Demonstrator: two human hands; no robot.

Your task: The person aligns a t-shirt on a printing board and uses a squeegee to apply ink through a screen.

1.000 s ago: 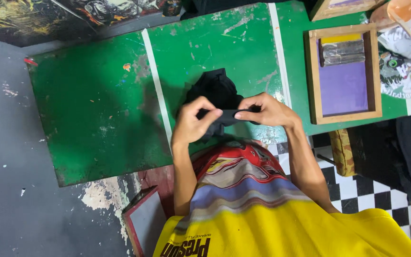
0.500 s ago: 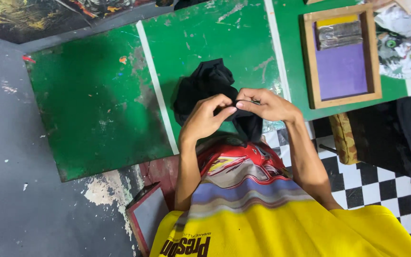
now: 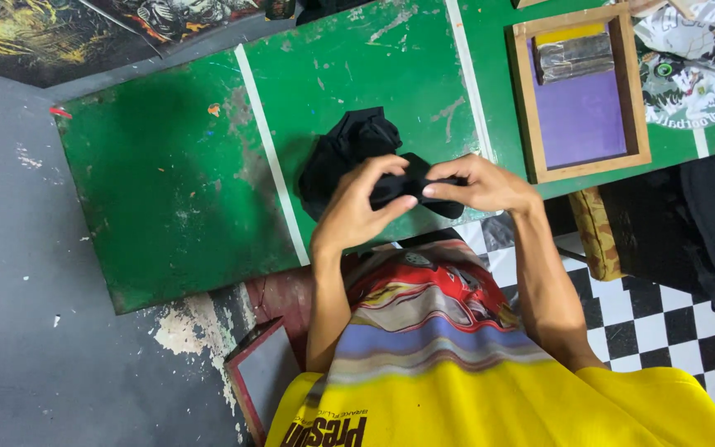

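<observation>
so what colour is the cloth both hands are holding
Black, plain with no visible print: the cloth is bunched between the left hand and right hand, clearest in the head view.

Two hands, the left hand [image 3: 356, 213] and the right hand [image 3: 480, 184], meet on one black cloth [image 3: 349, 153]. One green surface [image 3: 167, 182] carries two white stripes, one wooden frame [image 3: 581, 91] (purple inside) and one printed cloth [image 3: 693, 62].

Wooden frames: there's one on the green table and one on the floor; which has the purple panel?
The wooden frame on the green table, right of the hands. The floor frame holds a grey panel.
</observation>
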